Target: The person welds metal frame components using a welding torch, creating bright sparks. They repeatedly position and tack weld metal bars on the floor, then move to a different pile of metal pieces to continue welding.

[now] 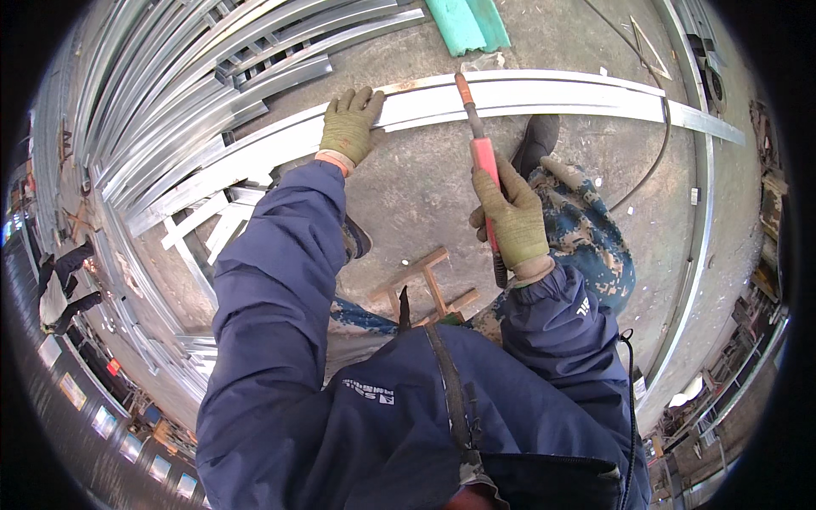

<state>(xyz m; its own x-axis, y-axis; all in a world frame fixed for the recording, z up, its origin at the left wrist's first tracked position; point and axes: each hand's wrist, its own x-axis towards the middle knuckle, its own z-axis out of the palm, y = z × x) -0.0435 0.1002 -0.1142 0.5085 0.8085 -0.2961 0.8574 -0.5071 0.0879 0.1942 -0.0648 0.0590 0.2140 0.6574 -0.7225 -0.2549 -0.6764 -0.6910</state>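
A long, pale metal channel (561, 98) lies crosswise in front of me. My left hand (348, 132), in an olive work glove, rests on its near edge with the fingers stretched out and spread. My right hand (514, 221), gloved the same way, is wrapped round the red handle of a welding torch (484, 160). The torch points away from me, its orange-brown nozzle over the channel's far side. Whether the nozzle touches the metal, I cannot tell. A dark cable end runs out below my right hand.
Stacked metal profiles (170, 93) fill the far left. Beyond the channel lies a green curved piece (463, 25). A black cable (659, 153) loops over the floor at right, near a long metal rail (699, 246). A wooden frame (429, 280) stands between my legs.
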